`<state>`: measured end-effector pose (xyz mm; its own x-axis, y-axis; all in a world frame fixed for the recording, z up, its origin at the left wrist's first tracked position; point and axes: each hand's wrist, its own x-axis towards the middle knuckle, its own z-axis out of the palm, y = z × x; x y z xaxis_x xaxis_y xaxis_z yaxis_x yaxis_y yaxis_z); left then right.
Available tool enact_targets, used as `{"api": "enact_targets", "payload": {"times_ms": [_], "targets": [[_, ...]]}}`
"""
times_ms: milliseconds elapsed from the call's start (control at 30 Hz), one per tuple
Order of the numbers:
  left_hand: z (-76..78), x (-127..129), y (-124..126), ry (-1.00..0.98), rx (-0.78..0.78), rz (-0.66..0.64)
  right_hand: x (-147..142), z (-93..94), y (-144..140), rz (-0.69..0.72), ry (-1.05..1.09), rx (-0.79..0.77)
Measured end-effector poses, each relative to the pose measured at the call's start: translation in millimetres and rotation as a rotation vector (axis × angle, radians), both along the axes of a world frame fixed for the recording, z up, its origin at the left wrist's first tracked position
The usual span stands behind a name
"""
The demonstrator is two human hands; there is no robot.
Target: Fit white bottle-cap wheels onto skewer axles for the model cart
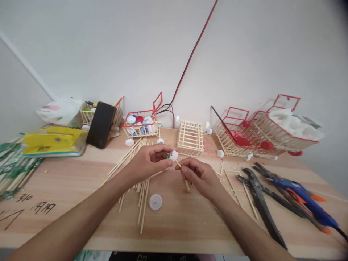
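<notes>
Wooden worktop point(190, 224) — left hand point(148, 161) pinches a white cap point(173, 156); right hand point(199, 175) grips a stick point(187, 185) slanting up-left, its tip touching the cap.

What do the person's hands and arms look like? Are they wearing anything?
Both arms are bare right to the bottom of the picture: no sleeves show. The left hand and the right hand wear no gloves, and no rings, watch or bracelet can be seen. The fingernails look short and plain. No marks or plasters show on either forearm.
</notes>
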<state>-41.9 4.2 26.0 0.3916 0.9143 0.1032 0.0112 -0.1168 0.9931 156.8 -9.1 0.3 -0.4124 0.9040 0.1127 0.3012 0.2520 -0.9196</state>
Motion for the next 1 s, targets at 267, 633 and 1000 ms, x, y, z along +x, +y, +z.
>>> {"api": "enact_targets", "payload": {"times_ms": [267,633,1000], "targets": [[1.4,-0.3,0.5,0.080,0.092,0.041,0.4,-2.3,1.2,0.012,-0.029,0.060],[-1.8,-3.2,-0.3,0.051,0.197,0.000,-4.4,-7.2,-0.7,0.046,0.065,0.010],[0.3,-3.2,2.2,-0.088,0.022,0.046,-4.7,-5.0,-2.6,-0.015,0.117,0.039]]}}
